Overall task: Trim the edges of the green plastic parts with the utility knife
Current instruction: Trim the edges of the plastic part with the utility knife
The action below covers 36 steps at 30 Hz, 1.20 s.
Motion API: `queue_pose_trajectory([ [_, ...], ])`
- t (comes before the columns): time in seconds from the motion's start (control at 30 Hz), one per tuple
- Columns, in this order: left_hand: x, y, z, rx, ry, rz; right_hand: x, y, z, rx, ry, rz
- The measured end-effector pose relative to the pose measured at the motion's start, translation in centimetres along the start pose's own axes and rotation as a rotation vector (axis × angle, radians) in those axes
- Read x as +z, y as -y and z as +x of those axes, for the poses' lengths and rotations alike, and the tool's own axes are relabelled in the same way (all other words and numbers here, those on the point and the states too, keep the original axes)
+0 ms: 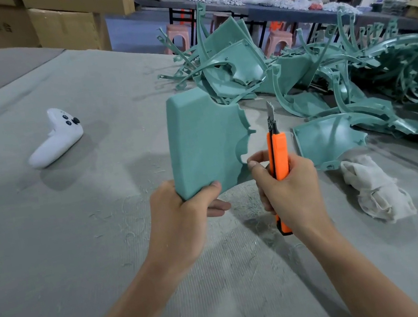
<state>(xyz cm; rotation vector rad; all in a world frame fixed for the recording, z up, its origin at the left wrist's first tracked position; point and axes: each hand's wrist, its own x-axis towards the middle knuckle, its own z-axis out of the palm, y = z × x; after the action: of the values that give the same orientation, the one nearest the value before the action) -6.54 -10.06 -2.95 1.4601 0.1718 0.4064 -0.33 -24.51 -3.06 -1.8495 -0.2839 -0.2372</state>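
Note:
My left hand (pixel 183 211) grips the lower corner of a green plastic panel (pixel 202 143), held upright above the table with its notched edge facing right. An orange utility knife (pixel 279 158) stands upright in my right hand (pixel 289 189), fingers wrapped round its handle. The blade is extended and points up, a short way to the right of the panel's notched edge and not touching it. My right thumb tip lies close to the panel's lower right edge.
A big pile of green plastic parts (pixel 340 77) fills the right side of the grey cloth-covered table (pixel 77 234). A crumpled white rag (pixel 374 189) lies right of my hand, a white controller (pixel 58 137) at left. Thin shavings litter the cloth. Cardboard boxes stand behind.

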Motion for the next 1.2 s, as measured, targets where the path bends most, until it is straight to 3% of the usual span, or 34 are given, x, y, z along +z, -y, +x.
queue_pose_trajectory([
  [0.17,0.0,0.2,0.0,0.016,0.022,0.042,-0.2,0.1,0.2,0.016,0.011,-0.015],
  [0.3,0.0,0.3,0.0,0.021,0.034,0.062,-0.6,0.3,0.2,0.188,0.082,0.186],
  [0.4,0.1,0.3,0.2,-0.007,0.034,0.025,-0.8,0.3,0.1,0.218,0.13,0.235],
  [0.57,-0.5,-0.2,0.5,-0.046,0.002,-0.063,-1.2,0.5,0.3,0.258,0.004,0.415],
  [0.8,-0.5,-0.4,0.6,-0.069,-0.004,-0.112,-1.2,0.6,0.1,0.174,-0.064,0.316],
  [1.07,-0.2,-0.4,0.3,-0.045,0.071,-0.063,-0.3,0.4,-0.2,0.15,0.13,0.244],
  [1.2,-0.2,-0.4,0.2,-0.043,0.088,-0.073,0.2,0.4,-0.4,0.164,0.097,0.249],
])
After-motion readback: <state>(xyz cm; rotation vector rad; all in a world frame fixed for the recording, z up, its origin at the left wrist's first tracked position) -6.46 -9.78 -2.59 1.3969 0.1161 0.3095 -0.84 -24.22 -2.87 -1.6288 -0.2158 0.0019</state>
